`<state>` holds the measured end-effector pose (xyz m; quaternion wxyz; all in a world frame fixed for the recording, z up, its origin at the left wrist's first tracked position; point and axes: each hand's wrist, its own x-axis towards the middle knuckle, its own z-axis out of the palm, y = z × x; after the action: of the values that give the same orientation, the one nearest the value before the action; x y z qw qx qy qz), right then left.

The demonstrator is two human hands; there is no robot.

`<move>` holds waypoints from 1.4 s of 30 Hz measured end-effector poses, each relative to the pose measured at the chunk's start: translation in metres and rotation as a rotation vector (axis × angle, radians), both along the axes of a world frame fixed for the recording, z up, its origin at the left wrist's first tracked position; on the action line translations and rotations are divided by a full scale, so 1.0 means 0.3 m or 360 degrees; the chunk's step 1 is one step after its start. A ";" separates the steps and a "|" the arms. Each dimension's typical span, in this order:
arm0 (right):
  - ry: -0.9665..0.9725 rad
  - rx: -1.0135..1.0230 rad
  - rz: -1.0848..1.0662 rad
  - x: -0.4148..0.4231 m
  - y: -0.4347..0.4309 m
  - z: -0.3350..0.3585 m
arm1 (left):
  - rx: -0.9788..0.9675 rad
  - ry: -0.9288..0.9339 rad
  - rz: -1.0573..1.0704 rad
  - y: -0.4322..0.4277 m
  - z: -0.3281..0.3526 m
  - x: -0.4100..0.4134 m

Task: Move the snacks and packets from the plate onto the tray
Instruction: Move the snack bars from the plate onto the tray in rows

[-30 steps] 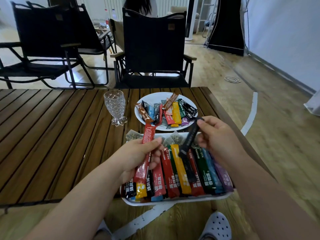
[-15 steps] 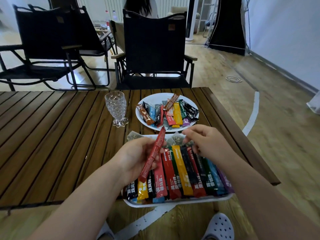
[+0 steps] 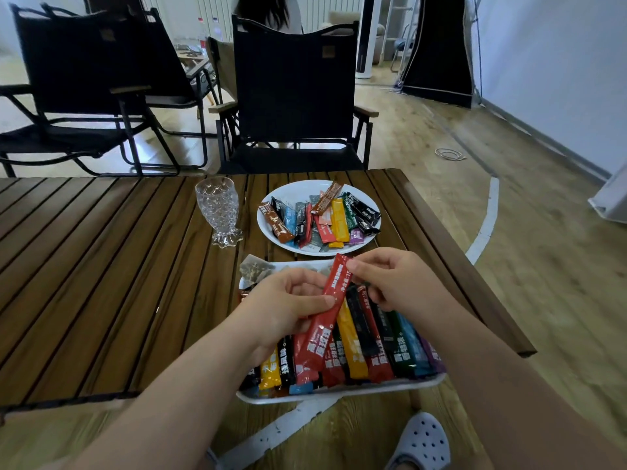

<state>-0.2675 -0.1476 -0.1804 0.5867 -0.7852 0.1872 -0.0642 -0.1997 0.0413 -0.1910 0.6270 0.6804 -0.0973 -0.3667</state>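
Red packet (image 3: 326,320): my left hand (image 3: 288,308) fingers (image 3: 302,281) grip its middle, my right hand (image 3: 397,283) pinches its top, above the tray (image 3: 339,392); plate (image 3: 283,193) behind.

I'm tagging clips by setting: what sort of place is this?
Probably an indoor studio or activity room furnished with camping gear, rather than a home: a slatted wooden table, black folding chairs, and a white line marked across the floor.
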 end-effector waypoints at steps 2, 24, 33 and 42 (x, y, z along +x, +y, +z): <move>0.0003 -0.0016 0.0019 0.001 -0.004 0.000 | -0.0002 0.0036 -0.0030 0.000 -0.003 -0.002; 0.0011 -0.0061 -0.0239 0.024 -0.033 0.010 | 0.0698 -0.0579 -0.0089 -0.044 -0.055 -0.040; 0.0041 -0.0015 -0.0310 0.013 -0.058 0.016 | 0.0800 -0.0904 -0.0009 -0.003 -0.045 -0.051; 0.0110 0.0038 -0.0277 0.016 -0.090 0.030 | 0.1133 -0.1048 0.0061 -0.124 0.075 0.243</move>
<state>-0.2628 -0.1745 -0.1712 0.5813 -0.7607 0.2758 -0.0856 -0.1268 0.0039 -0.1686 0.2979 0.9342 -0.1465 -0.1309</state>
